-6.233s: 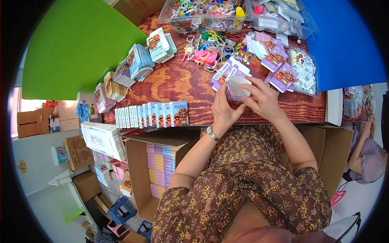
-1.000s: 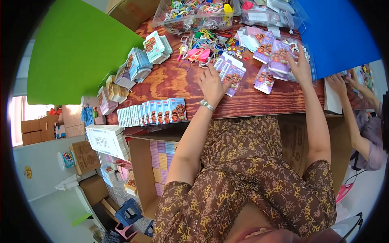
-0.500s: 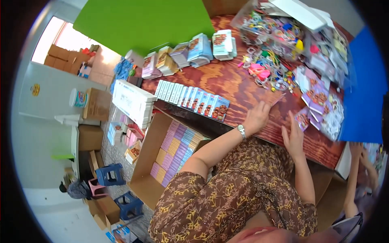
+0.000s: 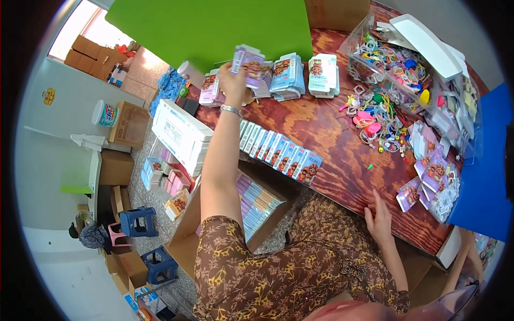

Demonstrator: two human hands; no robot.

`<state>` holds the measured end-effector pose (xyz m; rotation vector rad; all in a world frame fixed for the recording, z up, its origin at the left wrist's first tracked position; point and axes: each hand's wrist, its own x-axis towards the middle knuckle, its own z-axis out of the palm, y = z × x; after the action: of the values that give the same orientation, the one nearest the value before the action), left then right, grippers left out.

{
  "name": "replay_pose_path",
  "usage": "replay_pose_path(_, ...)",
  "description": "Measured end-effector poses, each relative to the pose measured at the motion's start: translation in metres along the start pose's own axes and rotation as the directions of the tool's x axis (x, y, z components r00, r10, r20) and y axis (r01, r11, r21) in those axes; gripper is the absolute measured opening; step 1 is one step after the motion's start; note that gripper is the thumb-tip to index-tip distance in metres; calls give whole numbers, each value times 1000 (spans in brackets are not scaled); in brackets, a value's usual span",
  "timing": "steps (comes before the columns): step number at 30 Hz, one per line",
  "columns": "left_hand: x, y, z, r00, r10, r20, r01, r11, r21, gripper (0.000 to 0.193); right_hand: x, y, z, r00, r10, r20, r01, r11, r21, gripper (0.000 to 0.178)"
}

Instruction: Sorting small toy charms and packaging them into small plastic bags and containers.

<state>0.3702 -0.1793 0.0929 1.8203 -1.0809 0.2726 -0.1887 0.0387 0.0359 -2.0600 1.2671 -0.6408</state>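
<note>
The wood-grained surface spreads widest, its near edge running slantwise past the person. Under its left part stands an open cardboard box packed with rows of small purple, yellow and blue boxes. The left arm reaches far forward and to the person's left over the surface, a watch at the wrist. The right arm is bent, close to the body. On the far right of the surface, a clear tray is heaped with many-coloured loops and charms; a second clear tray beside it holds plastic bags and pale pieces. The left hand is closed narrowly on the lower left part of a flat purple carton, held up in front of the stacks of flat cartons; contact with them cannot be told. The right hand is empty at the near edge, fingers stretched and slightly apart. Upright blue boxes line the edge between the hands. Smallest, a green piece lies beyond the right hand.
</note>
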Motion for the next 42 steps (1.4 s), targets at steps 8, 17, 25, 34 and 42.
replay_pose_path(8, 27, -53, 51, 926, -293, 237, 324, 940, -106, 42, 32, -15, 13, 998, -35, 50, 35, 999, -4, 64)
replay_pose_path(17, 18, -25, 54, 852, 102, 514, -338, 856, 391, 38, 25, -32, 12, 998, 59, -33, -61, 997, -56, 64)
replay_pose_path(25, 6, 16, 24, 838, 315, 445, -518, 716, 468, 38, 10, -36, 20, 995, -84, -51, 78, 992, -103, 54)
replay_pose_path(34, -75, 154, 46, 612, 669, 421, -694, 710, -118, 35, -15, -4, 26, 958, -287, -9, 284, 952, -112, 35)
replay_pose_path(42, -256, 281, 73, 159, 722, 674, -329, 682, -653, 33, 42, 54, -156, 931, -275, -241, 50, 749, -661, 40)
